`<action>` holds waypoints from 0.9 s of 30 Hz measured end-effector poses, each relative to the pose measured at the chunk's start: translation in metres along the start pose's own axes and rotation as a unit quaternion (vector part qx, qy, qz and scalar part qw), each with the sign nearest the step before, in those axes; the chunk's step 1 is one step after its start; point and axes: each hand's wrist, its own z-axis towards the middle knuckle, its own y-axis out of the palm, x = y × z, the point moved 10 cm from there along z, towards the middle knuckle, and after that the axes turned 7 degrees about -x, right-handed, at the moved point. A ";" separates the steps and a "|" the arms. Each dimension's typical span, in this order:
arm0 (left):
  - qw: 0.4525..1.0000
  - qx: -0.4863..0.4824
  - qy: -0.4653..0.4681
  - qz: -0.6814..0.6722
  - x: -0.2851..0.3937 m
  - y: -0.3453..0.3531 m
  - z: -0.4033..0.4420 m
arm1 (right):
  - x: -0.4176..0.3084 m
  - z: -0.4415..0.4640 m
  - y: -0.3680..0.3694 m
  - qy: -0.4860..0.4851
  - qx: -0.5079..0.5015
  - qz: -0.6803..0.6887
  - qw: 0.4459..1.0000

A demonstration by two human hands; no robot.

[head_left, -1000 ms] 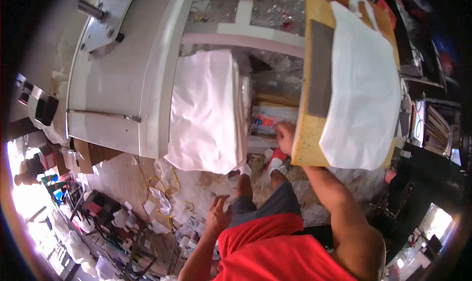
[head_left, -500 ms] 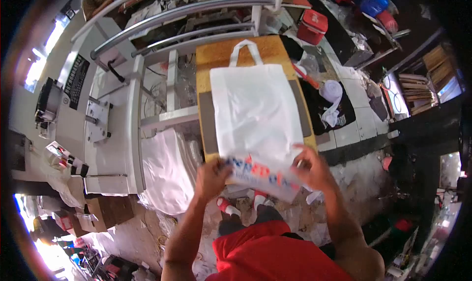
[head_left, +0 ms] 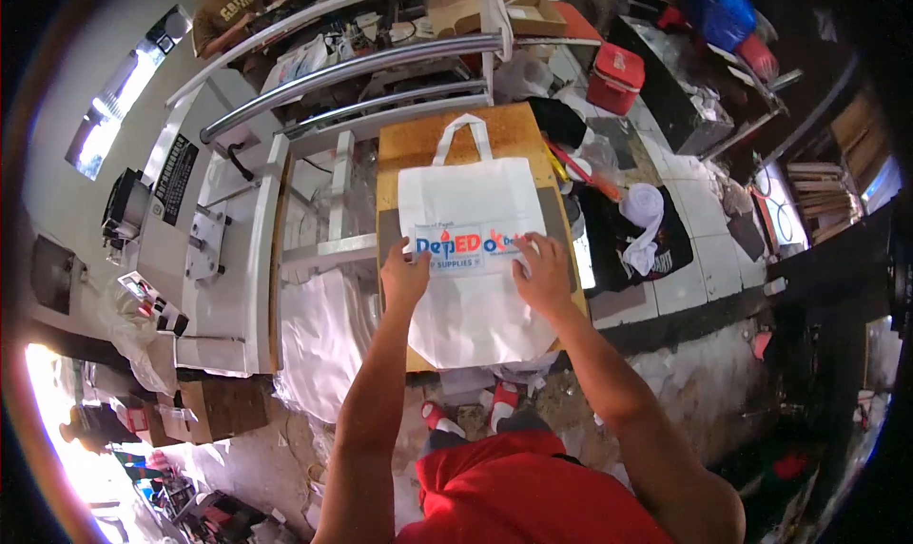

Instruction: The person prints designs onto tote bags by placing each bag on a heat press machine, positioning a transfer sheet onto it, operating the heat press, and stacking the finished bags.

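Note:
A white tote bag (head_left: 466,320) lies flat on a yellow-brown board (head_left: 409,143), its handle loop pointing away from me. Across the middle of the bag rests a clear printed film (head_left: 466,247) with blue and red lettering. My left hand (head_left: 406,273) pinches the film's left edge. At its right edge is my right hand (head_left: 544,270), fingers bent and closed on the film near the corner. Left of the board hangs a stack of white bags (head_left: 325,340) on the lower frame.
A white metal machine (head_left: 223,259) with chrome bars (head_left: 352,68) stands left and ahead. Beyond it a person (head_left: 228,21) is at a cluttered table. A red cooler (head_left: 616,76), a white cloth roll (head_left: 643,206) and black cloth (head_left: 666,244) sit at the right.
The film has moved forward from the bag's near end onto its middle and now lies flatter. Both hands moved forward with it. The head view has shifted slightly.

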 end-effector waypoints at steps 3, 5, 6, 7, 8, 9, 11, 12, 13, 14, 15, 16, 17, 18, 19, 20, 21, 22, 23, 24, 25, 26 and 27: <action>0.985 0.069 0.109 0.115 0.025 -0.013 -0.027 | 0.006 -0.007 0.010 0.012 -0.018 -0.008 1.000; 0.960 0.061 0.193 0.193 0.034 -0.005 -0.041 | 0.008 -0.007 0.014 0.028 -0.035 -0.004 0.999; 0.960 0.060 0.194 0.194 0.030 -0.003 -0.045 | 0.008 -0.007 0.012 0.031 -0.031 -0.006 0.999; 0.954 0.067 0.210 0.205 0.031 0.000 -0.052 | 0.008 -0.007 0.011 0.033 -0.027 -0.009 0.999; 0.947 0.074 0.225 0.216 0.031 0.004 -0.057 | 0.009 -0.006 0.011 0.033 -0.028 -0.010 0.999; 0.946 0.089 0.231 0.208 0.029 0.004 -0.060 | 0.009 -0.006 0.012 0.031 -0.027 -0.013 0.999; 0.946 0.091 0.236 0.201 0.029 0.002 -0.060 | 0.007 -0.007 0.014 0.034 -0.032 -0.018 0.999; 0.946 0.094 0.241 0.195 0.027 0.002 -0.062 | 0.006 -0.008 0.013 0.027 -0.023 -0.019 0.999; 0.947 0.091 0.239 0.193 0.024 0.003 -0.062 | 0.004 -0.008 0.011 0.018 -0.014 -0.020 1.000; 0.947 0.096 0.242 0.189 0.024 0.002 -0.062 | 0.005 -0.009 0.012 0.019 -0.016 -0.023 0.999; 0.946 0.102 0.246 0.185 0.026 0.000 -0.063 | 0.006 -0.008 0.012 0.018 -0.010 -0.016 1.000; 0.946 0.102 0.248 0.181 0.023 0.001 -0.063 | 0.006 -0.008 0.011 0.017 -0.002 -0.011 1.000; 0.946 0.103 0.247 0.183 0.021 0.002 -0.061 | 0.006 -0.007 0.010 0.015 0.001 -0.015 1.000; 0.946 0.103 0.247 0.186 0.019 0.001 -0.060 | 0.006 -0.007 0.011 0.020 -0.006 -0.023 1.000; 0.945 0.106 0.251 0.183 0.020 0.000 -0.061 | 0.006 -0.007 0.012 0.024 -0.012 -0.031 0.999; 0.947 0.105 0.240 0.184 0.020 0.000 -0.062 | 0.004 -0.007 0.012 0.023 -0.008 -0.034 0.999; 0.950 0.104 0.230 0.186 0.019 0.000 -0.061 | 0.004 -0.007 0.012 0.024 -0.009 -0.034 0.999; 0.949 0.106 0.233 0.184 0.018 0.000 -0.060 | 0.004 -0.006 0.012 0.026 -0.011 -0.033 0.999; 0.948 0.109 0.238 0.179 0.018 0.000 -0.060 | 0.002 -0.006 0.011 0.026 -0.009 -0.035 0.999; 0.948 0.111 0.242 0.175 0.017 0.000 -0.061 | 0.001 -0.007 0.010 0.026 -0.005 -0.036 0.999; 0.948 0.111 0.244 0.173 0.017 0.000 -0.061 | 0.002 -0.008 0.010 0.027 -0.001 -0.036 0.999; 0.948 0.113 0.243 0.170 0.016 -0.001 -0.061 | 0.002 -0.007 0.010 0.026 0.001 -0.039 0.999; 0.949 0.114 0.241 0.168 0.015 -0.001 -0.061 | 0.003 -0.008 0.011 0.023 0.004 -0.038 0.999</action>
